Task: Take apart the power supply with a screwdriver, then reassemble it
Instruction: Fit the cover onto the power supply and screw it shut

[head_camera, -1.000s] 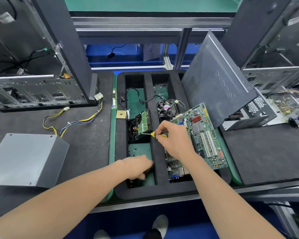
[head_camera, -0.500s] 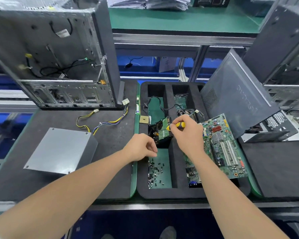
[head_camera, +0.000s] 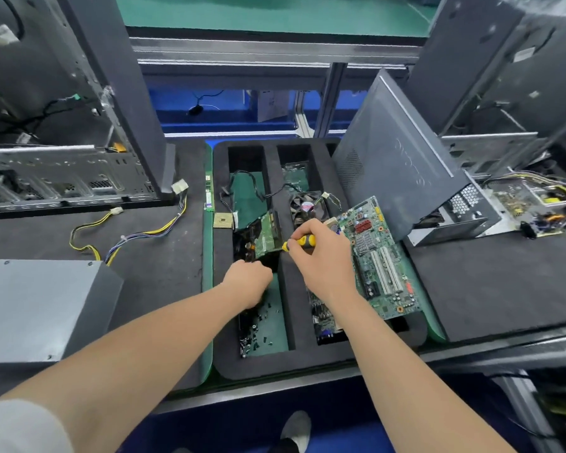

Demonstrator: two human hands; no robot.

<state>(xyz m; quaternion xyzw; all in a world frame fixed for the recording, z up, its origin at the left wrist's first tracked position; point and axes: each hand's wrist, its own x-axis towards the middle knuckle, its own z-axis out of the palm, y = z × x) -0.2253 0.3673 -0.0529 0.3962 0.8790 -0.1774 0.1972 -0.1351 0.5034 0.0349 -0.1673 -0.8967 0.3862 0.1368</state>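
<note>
PSU (head_camera: 43,305), grey steel box flat on worktop (head_camera: 157,256) well left of tray (head_camera: 294,361), likely heavy, rigid, slick, so grab across opposite edges; right hand (head_camera: 321,256) pinches screwdriver (head_camera: 299,241) handle, left hand (head_camera: 247,282) curled down over screws (head_camera: 258,335) in tray, whether holding any I cannot tell.

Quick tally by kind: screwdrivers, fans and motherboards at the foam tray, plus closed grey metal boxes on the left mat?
screwdriver: 1
fan: 1
motherboard: 1
grey metal box: 1
Total: 4
</note>
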